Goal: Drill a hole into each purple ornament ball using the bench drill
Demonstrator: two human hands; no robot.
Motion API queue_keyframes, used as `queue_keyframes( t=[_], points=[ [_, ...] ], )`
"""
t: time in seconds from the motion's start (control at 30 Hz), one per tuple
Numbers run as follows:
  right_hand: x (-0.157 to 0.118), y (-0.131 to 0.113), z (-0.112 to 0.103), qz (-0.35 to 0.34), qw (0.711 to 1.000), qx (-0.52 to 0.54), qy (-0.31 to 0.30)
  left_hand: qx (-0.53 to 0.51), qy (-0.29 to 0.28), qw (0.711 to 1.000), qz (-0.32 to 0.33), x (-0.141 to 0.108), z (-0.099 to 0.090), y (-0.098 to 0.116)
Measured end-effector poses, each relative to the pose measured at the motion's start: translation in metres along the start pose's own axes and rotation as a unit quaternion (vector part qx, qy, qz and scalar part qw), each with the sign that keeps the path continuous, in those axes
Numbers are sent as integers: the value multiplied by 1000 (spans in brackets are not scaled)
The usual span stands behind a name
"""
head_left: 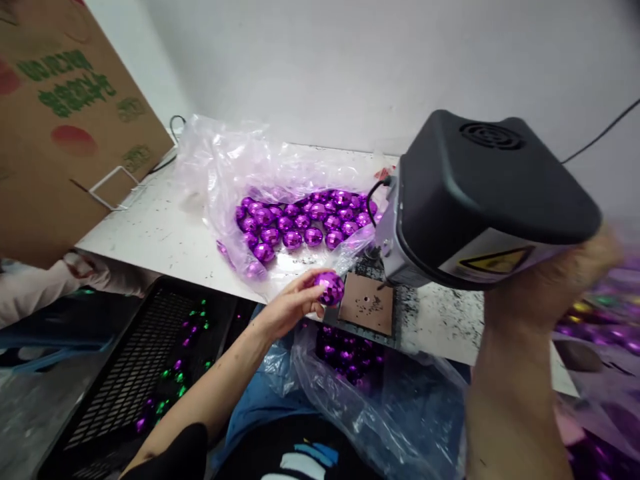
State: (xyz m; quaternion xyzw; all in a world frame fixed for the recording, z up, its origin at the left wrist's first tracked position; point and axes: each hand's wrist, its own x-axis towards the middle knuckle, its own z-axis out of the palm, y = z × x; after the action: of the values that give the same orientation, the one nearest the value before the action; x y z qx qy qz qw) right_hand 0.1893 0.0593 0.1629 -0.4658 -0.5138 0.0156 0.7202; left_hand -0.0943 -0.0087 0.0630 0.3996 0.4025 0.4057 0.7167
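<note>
Between the thumb and fingers of my left hand is a shiny purple faceted ball. It is held beside a brown square plate with a small hole, set on the black-flecked base of a machine. My right hand is raised at the far side of the black machine head, which bears a yellow warning label. Its fingers are blurred and mostly hidden by the machine, so what they touch does not show. Many similar purple balls lie in an opened clear plastic bag behind my left hand.
A printed cardboard box rises at the left. Below the white table stands a black crate with small green and purple pieces. A clear bag with purple balls hangs over my lap. More purple balls lie at right.
</note>
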Motion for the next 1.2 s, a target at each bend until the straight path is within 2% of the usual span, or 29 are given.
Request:
queue_keyframes(
  t=[0.07, 0.13, 0.23, 0.4, 0.47, 0.57, 0.63, 0.7, 0.93, 1.07, 1.2],
  points=[
    [-1, -4, 1, 3, 999, 41, -7, -27, -18, 999, -39, 5, 14, -14],
    [-2, -9, 1, 8, 998, 55, -33, -1, -5, 999, -42, 16, 24, -29],
    [-2, -15, 0, 10, 997, 55, -61, 73, 18, 997, -4, 32, 32, -40],
    [-2, -18, 0, 8, 997, 47, -57, 177, 32, 982, 63, 40, 34, -39],
    [-2, -19, 1, 7, 997, 51, -52, 258, 51, 959, 110, 41, 35, -39],
    [-2, -18, 4, 4, 997, 63, -45, 402, 80, 896, 173, 44, 37, -43],
    [-2, -18, 4, 5, 997, 66, -41, 460, 86, 859, 207, 47, 40, -48],
    [-2, -18, 4, 5, 997, 62, -41, 485, 88, 838, 233, 51, 45, -55],
    [-2, -19, 2, -3, 998, 47, -47, 529, 127, 804, 241, 63, 65, -70],
    [-3, -20, 3, 3, 997, 58, -49, 558, 112, 785, 245, 65, 69, -74],
    [-3, -23, 2, 0, 997, 61, -53, 563, 96, 778, 260, 64, 67, -79]
  ],
)
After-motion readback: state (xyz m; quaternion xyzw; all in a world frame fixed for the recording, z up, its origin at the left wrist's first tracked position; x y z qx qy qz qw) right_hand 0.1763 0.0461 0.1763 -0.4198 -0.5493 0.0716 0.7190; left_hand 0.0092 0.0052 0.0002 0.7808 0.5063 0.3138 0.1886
